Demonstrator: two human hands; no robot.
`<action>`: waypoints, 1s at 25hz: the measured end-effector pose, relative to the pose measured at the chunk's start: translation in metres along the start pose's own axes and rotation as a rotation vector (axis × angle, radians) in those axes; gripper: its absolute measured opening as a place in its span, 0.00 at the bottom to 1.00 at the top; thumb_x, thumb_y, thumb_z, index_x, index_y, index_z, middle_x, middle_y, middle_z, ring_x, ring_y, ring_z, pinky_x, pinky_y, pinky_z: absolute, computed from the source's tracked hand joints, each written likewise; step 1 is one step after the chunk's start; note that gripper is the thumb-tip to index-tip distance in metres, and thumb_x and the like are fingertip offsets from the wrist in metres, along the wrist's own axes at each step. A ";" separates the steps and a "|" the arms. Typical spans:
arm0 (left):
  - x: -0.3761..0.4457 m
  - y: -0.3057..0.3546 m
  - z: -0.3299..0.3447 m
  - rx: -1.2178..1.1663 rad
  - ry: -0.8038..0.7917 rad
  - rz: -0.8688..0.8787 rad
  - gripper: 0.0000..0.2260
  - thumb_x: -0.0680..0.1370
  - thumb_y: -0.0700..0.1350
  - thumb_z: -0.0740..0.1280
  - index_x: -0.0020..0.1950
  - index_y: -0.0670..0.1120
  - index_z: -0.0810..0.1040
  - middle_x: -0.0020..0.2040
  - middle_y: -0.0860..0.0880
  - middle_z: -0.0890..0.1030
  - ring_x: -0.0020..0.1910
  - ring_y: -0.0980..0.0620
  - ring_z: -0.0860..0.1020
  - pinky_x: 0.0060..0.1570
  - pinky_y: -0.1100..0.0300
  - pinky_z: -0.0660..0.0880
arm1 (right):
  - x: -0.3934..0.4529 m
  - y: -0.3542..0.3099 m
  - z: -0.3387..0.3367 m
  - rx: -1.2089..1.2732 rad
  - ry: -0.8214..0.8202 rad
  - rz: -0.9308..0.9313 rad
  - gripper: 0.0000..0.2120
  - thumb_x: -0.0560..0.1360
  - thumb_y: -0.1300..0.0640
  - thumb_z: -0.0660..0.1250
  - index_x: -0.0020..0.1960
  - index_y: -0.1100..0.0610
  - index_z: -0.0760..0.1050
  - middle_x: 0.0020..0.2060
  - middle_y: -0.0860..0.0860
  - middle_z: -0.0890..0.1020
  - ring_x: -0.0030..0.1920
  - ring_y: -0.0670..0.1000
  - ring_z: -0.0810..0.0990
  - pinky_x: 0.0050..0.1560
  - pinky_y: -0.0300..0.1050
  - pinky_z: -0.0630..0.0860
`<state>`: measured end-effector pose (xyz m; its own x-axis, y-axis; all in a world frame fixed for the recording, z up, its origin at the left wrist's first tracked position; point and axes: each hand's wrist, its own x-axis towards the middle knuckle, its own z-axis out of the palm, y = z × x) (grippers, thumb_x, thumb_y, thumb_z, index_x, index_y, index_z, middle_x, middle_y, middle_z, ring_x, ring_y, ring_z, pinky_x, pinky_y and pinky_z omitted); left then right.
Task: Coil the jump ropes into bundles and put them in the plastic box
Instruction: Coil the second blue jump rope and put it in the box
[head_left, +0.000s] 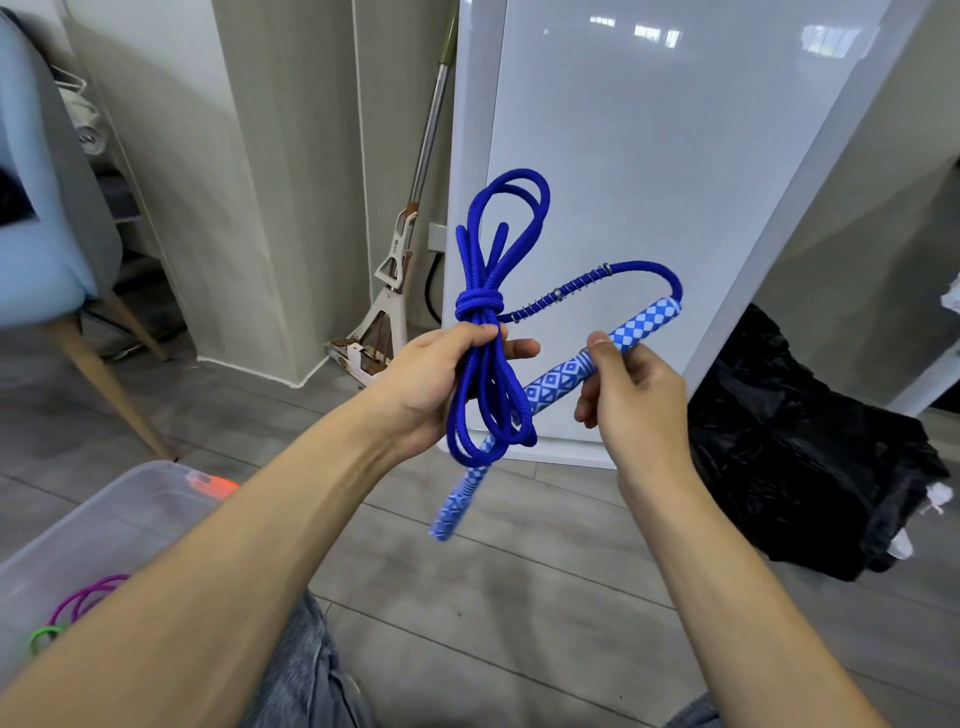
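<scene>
Left grip (441, 379) clenched on knotted blue jump rope (485, 312), right grip (631, 395) pinching its patterned handle (597, 358) just beside.

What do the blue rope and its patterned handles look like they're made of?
The dark blue jump rope looks like braided fabric cord, matte, with a visible weave. The blue-and-white diamond-patterned handle seems wrapped in soft printed tape or foam, though that's uncertain. A small metal spring glints near the knot.

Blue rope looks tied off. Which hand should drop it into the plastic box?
Left, probably. The left hand already grips the knotted blue jump rope and is nearer the plastic box at lower left; the right hand holds only a handle.
</scene>
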<state>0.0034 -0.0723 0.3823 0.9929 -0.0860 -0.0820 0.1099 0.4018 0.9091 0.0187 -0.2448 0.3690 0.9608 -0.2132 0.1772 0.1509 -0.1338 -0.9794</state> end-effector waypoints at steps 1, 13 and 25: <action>-0.001 0.000 0.000 0.006 0.003 0.005 0.08 0.83 0.42 0.59 0.52 0.42 0.76 0.50 0.43 0.86 0.38 0.52 0.81 0.33 0.62 0.78 | 0.001 0.002 0.002 0.052 -0.018 0.071 0.14 0.81 0.51 0.65 0.42 0.59 0.76 0.26 0.49 0.75 0.25 0.49 0.74 0.31 0.44 0.71; -0.002 -0.003 0.005 0.052 -0.006 0.094 0.07 0.83 0.41 0.59 0.52 0.41 0.75 0.42 0.45 0.85 0.36 0.51 0.78 0.40 0.60 0.79 | 0.002 0.005 0.009 0.349 -0.123 0.531 0.11 0.79 0.55 0.68 0.41 0.59 0.73 0.26 0.52 0.73 0.22 0.49 0.69 0.26 0.41 0.70; 0.003 -0.004 -0.003 0.506 -0.049 0.322 0.08 0.84 0.43 0.58 0.48 0.47 0.74 0.42 0.49 0.78 0.38 0.57 0.74 0.45 0.64 0.72 | -0.011 -0.002 0.010 0.521 -0.463 0.715 0.11 0.79 0.54 0.65 0.39 0.56 0.73 0.28 0.49 0.65 0.23 0.47 0.59 0.30 0.41 0.55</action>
<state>0.0056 -0.0714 0.3775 0.9681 -0.0783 0.2379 -0.2432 -0.0678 0.9676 0.0098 -0.2326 0.3676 0.8447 0.3353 -0.4173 -0.5221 0.3438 -0.7805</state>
